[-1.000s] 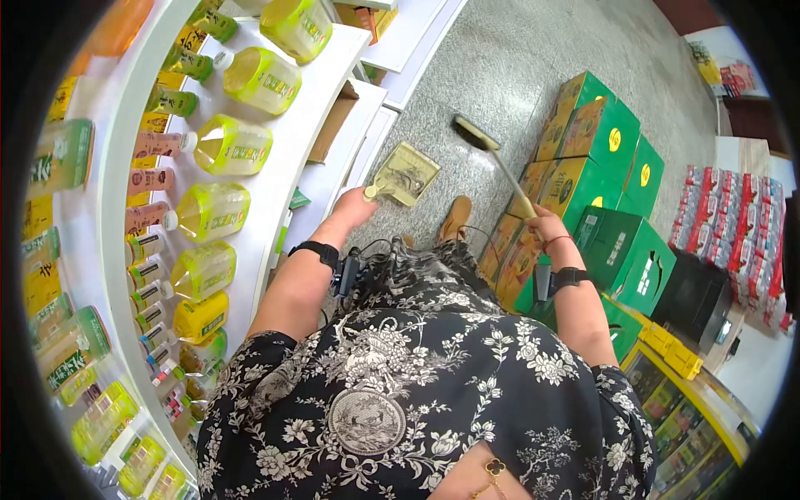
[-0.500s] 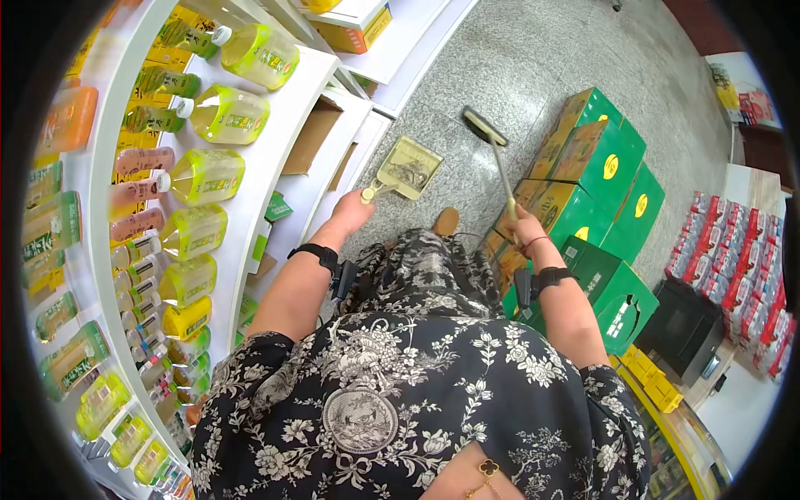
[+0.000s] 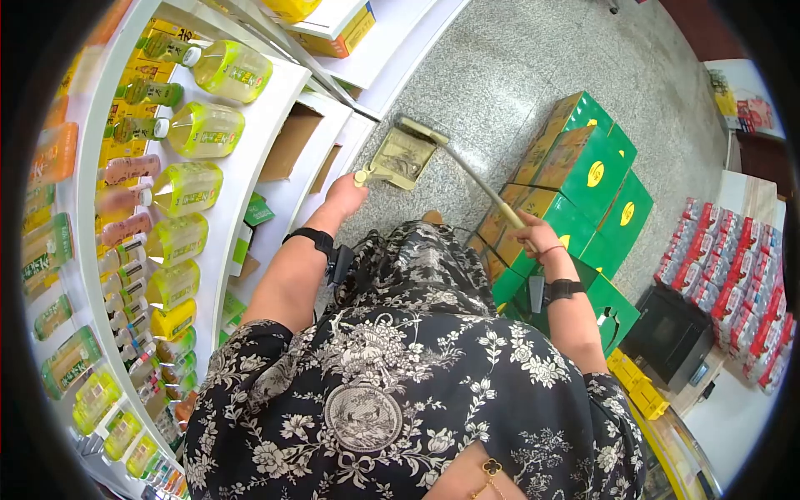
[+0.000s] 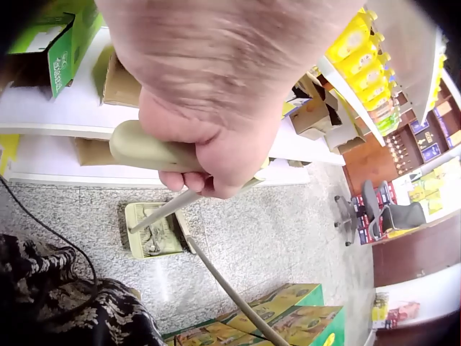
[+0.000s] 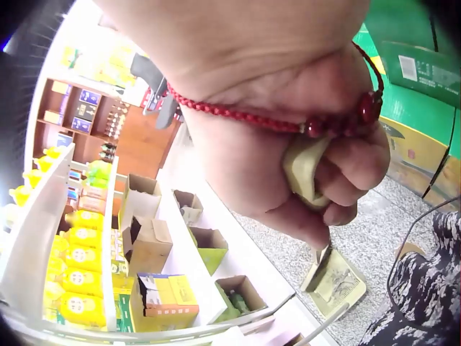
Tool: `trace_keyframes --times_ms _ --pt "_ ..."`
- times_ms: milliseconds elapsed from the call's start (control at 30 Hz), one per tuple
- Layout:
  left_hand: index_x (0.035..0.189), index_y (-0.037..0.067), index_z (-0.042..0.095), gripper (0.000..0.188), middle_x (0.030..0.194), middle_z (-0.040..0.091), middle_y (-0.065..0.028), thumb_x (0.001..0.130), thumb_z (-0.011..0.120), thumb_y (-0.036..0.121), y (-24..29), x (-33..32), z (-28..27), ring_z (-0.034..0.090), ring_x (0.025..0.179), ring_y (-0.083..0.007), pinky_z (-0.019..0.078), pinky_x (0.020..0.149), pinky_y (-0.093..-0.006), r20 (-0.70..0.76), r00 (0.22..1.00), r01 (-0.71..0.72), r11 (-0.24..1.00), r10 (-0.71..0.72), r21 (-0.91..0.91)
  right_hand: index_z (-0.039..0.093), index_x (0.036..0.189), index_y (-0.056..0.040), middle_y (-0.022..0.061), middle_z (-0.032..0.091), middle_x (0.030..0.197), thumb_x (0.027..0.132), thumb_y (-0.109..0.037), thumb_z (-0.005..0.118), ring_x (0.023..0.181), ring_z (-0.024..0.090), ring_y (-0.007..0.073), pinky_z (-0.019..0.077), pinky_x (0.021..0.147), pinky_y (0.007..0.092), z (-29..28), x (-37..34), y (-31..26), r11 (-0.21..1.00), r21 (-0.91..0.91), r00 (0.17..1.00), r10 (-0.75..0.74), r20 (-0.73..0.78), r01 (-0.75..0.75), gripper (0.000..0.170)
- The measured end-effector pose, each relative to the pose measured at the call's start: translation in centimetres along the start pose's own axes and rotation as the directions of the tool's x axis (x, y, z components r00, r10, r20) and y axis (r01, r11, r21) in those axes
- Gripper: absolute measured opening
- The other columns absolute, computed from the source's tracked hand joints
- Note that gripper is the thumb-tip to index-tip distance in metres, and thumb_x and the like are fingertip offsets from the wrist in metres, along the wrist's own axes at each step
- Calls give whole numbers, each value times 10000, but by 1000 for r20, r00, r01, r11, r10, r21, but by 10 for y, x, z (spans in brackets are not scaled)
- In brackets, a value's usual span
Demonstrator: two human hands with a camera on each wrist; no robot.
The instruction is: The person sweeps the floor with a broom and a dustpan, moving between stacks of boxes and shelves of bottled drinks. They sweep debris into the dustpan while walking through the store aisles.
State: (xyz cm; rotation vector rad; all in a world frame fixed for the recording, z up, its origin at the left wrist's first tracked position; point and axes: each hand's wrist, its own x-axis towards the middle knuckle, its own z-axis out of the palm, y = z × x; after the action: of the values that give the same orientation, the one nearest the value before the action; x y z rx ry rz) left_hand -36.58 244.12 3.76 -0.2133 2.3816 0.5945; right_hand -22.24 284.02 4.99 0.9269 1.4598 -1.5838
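My left hand (image 3: 346, 197) grips the pale handle (image 4: 155, 148) of a long-handled dustpan (image 3: 402, 160), whose pan rests on the floor with dark debris in it. My right hand (image 3: 540, 236) has its fingers curled round the broom handle (image 3: 510, 216). The broom head (image 3: 422, 130) lies at the far edge of the pan. In the right wrist view, my right hand (image 5: 288, 158) closes round the handle's end, with the dustpan (image 5: 337, 282) below it.
Shelves (image 3: 275, 87) with bottles and open cartons run along the left. Stacked green and yellow boxes (image 3: 596, 175) stand on the floor at the right, near a black box (image 3: 667, 333) and red packs (image 3: 733, 275). Speckled floor (image 3: 492, 67) stretches ahead.
The broom head has moved left from the open floor to the dustpan's far edge. My left hand keeps hold of the dustpan, and the view has shifted a little.
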Motion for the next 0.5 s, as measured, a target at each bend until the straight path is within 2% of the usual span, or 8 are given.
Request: trace_keyframes --times_ms 67,133,200,267,333,367,467,500 --pt "1011 46 579 328 948 616 -181 727 555 209 6 1 0 580 900 -328 445 795 -378 -16 1000 -3 1000 3 15 344 1349 -179 5 464 606 747 -17 548 429 376 95 286 368 250 -11 4 -4 998 -46 994 -37 -105 32 656" --pt "1005 44 581 324 954 614 -183 729 554 211 4 8 3 579 907 -329 444 800 -381 -22 1000 1 1000 0 31 304 1366 -182 8 446 594 751 -20 544 421 367 100 287 357 258 -25 19 -6 995 -83 993 -55 -107 47 680" --pt "1003 42 581 323 956 614 -183 729 554 211 4 13 4 578 910 -330 444 801 -382 -19 1000 6 1000 -5 29 242 1387 -177 11 428 588 758 -33 550 440 388 106 291 346 265 -34 33 -11 999 0 992 -48 -112 49 715" --pt "1000 39 580 322 957 613 -184 730 554 212 6 16 5 577 912 -332 444 803 -382 -15 1000 10 1000 -9 27 258 1371 -175 12 416 588 780 -49 541 442 384 109 283 342 258 -40 42 -19 995 79 991 -47 -125 57 668" --pt "994 33 580 320 958 612 -188 730 553 211 8 18 6 576 915 -333 444 803 -385 -36 999 8 1000 -9 -16 283 1341 -164 0 437 627 806 -73 539 431 364 84 292 352 224 -44 47 -33 943 332 989 38 -142 12 600" --pt "994 33 580 320 958 612 -188 730 553 211 9 21 5 576 915 -333 444 803 -385 -39 999 6 1000 -7 -15 302 1309 -158 2 436 642 816 -79 529 444 370 89 300 356 227 -48 56 -32 929 368 988 28 -149 29 548" --pt "1003 34 578 326 962 611 -189 730 553 210 17 26 5 575 917 -335 444 805 -386 -33 999 14 999 -15 -43 278 1334 -166 7 437 640 815 -76 522 457 380 97 304 360 239 -37 63 -42 947 321 991 25 -130 18 581" --pt "998 36 581 321 958 612 -190 730 553 208 26 24 1 575 915 -337 444 805 -387 -24 999 25 999 -26 -21 431 1148 -122 14 437 633 789 -69 549 457 402 139 313 357 283 -25 64 -40 969 239 975 0 -221 54 382"
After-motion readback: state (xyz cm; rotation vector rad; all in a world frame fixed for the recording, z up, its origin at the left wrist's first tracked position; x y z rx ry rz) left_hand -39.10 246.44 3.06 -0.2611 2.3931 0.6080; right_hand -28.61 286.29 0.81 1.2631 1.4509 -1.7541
